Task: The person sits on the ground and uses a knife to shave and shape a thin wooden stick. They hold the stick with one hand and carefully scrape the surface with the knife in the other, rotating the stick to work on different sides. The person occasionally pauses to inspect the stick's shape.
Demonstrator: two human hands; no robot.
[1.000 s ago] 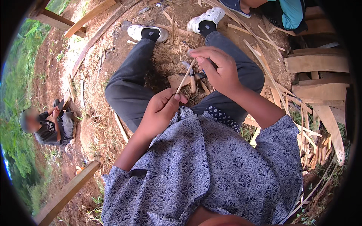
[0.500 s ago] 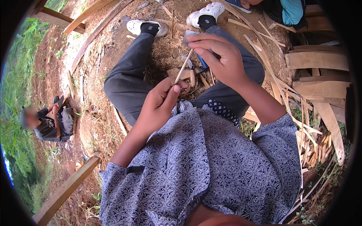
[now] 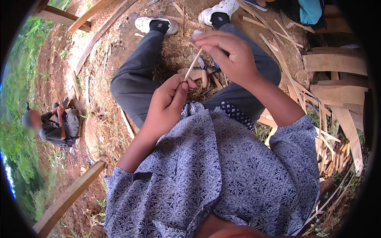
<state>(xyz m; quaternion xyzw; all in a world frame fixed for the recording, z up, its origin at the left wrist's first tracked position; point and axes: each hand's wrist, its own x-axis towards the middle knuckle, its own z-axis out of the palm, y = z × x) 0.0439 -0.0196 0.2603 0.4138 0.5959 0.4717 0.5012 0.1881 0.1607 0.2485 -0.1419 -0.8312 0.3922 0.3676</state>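
Note:
Between my hands a thin, pale wooden stick (image 3: pixel 193 65) slants up and to the right. My left hand (image 3: pixel 166 104) pinches its lower end between thumb and fingers. At its upper end my right hand (image 3: pixel 230 55) is closed, fingers bent over a small grey sheet (image 3: pixel 196 35) that looks like folded sandpaper. Most of that sheet and the stick's tip are hidden by the fingers. Below, on the ground between my legs, lies a knife (image 3: pixel 204 75) with a wooden handle, next to a piece of wood (image 3: pixel 194 74).
Curved wooden boards (image 3: pixel 335 63) are stacked at the right, above a heap of split strips (image 3: pixel 339 156). Long strips (image 3: pixel 287 75) lie beside my right leg. A wooden beam (image 3: pixel 71 194) juts in at the lower left. Another person (image 3: pixel 59 123) sits at the far left.
The stick and both hands have shifted slightly. My right hand now covers more of the grey sheet, and a blue tool part below it shows less. The left pinch is unchanged.

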